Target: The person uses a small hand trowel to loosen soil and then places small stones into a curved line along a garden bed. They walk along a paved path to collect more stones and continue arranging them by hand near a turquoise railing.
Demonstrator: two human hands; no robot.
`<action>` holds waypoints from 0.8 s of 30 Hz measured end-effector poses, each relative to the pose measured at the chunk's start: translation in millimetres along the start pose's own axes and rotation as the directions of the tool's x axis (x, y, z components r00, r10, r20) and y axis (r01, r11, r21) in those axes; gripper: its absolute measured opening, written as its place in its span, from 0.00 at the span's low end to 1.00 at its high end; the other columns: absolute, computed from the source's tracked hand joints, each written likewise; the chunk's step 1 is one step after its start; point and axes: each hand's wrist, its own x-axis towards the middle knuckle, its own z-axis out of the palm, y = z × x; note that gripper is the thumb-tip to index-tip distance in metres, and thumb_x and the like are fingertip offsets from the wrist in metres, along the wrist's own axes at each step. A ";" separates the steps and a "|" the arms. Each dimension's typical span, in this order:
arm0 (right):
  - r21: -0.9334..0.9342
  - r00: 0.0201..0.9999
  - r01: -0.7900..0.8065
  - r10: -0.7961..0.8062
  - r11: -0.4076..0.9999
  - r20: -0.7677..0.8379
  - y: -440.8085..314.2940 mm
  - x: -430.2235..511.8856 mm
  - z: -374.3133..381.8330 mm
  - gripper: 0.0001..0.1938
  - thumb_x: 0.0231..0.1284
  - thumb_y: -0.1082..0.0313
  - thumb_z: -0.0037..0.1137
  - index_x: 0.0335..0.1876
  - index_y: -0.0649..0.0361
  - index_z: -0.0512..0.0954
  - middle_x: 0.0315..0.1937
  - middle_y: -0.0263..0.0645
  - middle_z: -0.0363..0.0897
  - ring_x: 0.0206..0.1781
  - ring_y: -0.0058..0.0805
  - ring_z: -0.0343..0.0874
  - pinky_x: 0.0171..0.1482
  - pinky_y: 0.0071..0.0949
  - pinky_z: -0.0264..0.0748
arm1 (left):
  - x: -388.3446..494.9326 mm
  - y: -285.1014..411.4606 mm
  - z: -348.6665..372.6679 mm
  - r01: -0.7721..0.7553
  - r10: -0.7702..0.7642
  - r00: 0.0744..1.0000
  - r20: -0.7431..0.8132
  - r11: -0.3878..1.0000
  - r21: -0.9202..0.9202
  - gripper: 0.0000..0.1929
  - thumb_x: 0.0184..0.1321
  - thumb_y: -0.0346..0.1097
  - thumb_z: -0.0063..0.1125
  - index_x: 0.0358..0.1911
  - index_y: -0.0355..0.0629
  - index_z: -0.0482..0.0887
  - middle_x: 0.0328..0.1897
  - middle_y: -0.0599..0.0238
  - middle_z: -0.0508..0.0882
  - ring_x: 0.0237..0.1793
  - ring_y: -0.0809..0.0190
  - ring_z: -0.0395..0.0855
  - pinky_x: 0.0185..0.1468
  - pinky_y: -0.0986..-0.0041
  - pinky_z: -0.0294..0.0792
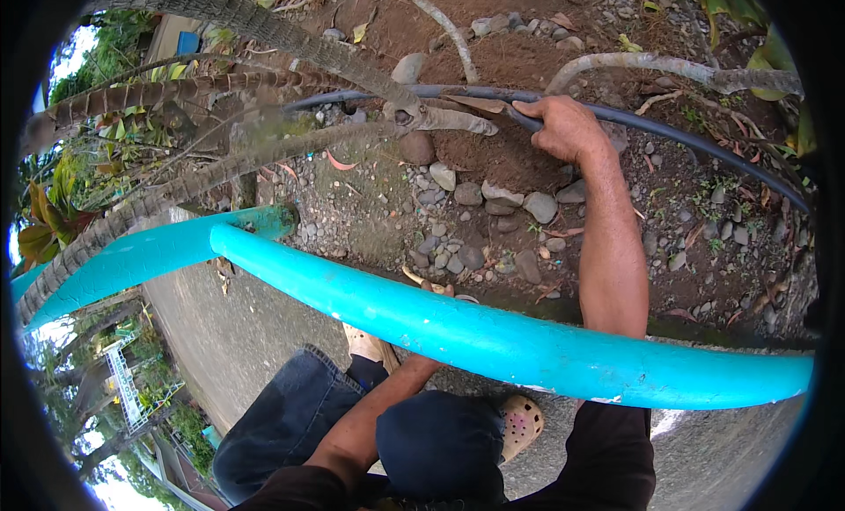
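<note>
My right hand (561, 128) grips the dark handle of a soil-stained hand tool, apparently a trowel (482, 105). Its pointed blade aims left, over a mound of loose brown soil (521, 158). Close behind the hand runs a black plastic pipe (660, 125). The cut stub of a plant stem (455, 120) lies just under the blade tip. A turquoise rail (429, 319) crosses in front of me and hides most of my left hand (438, 288). Only some fingertips show beyond it, beside a pale curved rim (467, 298); whether they hold it is hidden.
Rounded stones (502, 194) edge the soil mound. Ringed woody stems (297, 45) slant across the upper left, and a pale bent stem (627, 61) stands at right. The rail joins a turquoise post (145, 247). My clog (521, 425) rests on concrete paving (218, 339).
</note>
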 end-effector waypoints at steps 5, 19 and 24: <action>-0.103 0.997 -0.076 0.076 0.992 0.000 2.0 -3.3 -7.1 0.29 0.52 0.77 0.54 0.61 0.35 0.78 0.47 0.42 0.84 0.49 0.41 0.83 0.56 0.43 0.78 | -1.0 -1.4 3.9 0.032 -0.033 0.999 -0.014 0.997 -0.072 0.36 0.59 0.57 0.59 0.69 0.49 0.66 0.73 0.44 0.63 0.70 0.21 0.54 0.65 0.28 0.50; 0.149 0.989 -0.012 0.033 0.989 -0.142 16.3 -36.8 5.3 0.30 0.48 0.71 0.59 0.62 0.37 0.76 0.44 0.45 0.82 0.47 0.45 0.81 0.51 0.43 0.76 | -0.5 -1.1 2.1 0.143 -0.128 0.985 0.116 0.981 -0.128 0.38 0.58 0.58 0.60 0.69 0.45 0.66 0.73 0.43 0.62 0.70 0.22 0.54 0.65 0.29 0.52; 0.298 0.963 -0.207 0.247 0.932 -0.106 20.9 -149.2 44.9 0.32 0.44 0.71 0.58 0.62 0.43 0.76 0.39 0.46 0.78 0.44 0.48 0.80 0.48 0.44 0.74 | 1.2 -0.2 -0.8 -0.005 0.005 1.000 0.018 1.000 0.007 0.34 0.58 0.57 0.59 0.65 0.49 0.72 0.72 0.43 0.64 0.69 0.21 0.54 0.65 0.29 0.53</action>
